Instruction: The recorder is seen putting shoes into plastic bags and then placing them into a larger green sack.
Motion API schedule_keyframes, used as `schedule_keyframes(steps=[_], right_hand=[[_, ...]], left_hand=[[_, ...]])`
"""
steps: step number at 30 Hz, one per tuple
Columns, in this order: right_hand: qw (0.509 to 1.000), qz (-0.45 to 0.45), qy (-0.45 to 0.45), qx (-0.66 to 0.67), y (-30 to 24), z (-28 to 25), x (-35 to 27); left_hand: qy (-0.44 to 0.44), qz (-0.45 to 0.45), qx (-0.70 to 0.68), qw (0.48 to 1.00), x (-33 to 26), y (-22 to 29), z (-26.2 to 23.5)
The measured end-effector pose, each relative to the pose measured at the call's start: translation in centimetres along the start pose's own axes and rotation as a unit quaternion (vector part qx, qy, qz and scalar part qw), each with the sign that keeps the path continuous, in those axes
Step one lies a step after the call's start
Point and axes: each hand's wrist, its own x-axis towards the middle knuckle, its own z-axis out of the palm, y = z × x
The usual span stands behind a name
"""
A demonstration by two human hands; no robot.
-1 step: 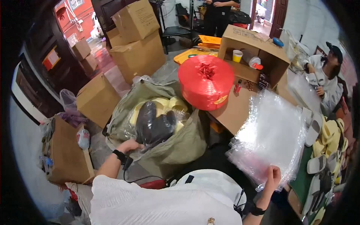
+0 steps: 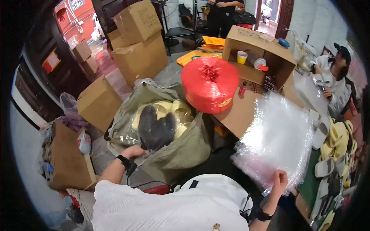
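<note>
Left hand [image 2: 134, 151]: at the near side of the sack [image 2: 179, 159], fingers narrow, touching plastic at the near end of the dark slippers [image 2: 156, 129]; can't tell if they're pinching it. Dark pair lies inside the sack on yellow slippers [image 2: 180, 107]. Right hand [image 2: 280, 180]: fingers curled at the near edge of the clear bags [image 2: 283, 127], grip unclear from here. Red roll [image 2: 210, 86] sits between sack and bags, far side.
</note>
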Motion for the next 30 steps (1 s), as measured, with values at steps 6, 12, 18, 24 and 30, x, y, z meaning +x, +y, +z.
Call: schedule_keyframes(steps=[6, 12, 18, 24, 30], right_hand=[[0.999, 0.01, 0.013, -0.033, -1.5, -0.5, -0.9], [0.996, -0.046, 0.063, -0.051, -1.1, 0.1, -0.9], [0.986, -0.084, -0.001, -0.141, -2.5, 0.6, -1.6], [0.97, -0.105, -0.025, -0.216, -3.5, 0.1, -2.1], [0.984, -0.099, 0.012, -0.149, -4.6, -0.6, -2.6]], left_hand=[[0.223, 0.058, 0.354, 0.907, -3.9, 7.1, -3.1], [0.358, 0.411, 0.062, 0.836, -9.5, 15.6, -1.6], [0.206, 0.228, 0.257, 0.916, -6.1, 17.7, 0.9], [0.326, 0.414, 0.251, 0.812, -13.9, 24.6, 0.3], [0.152, 0.72, 0.06, 0.674, -18.8, 35.5, 6.9]])
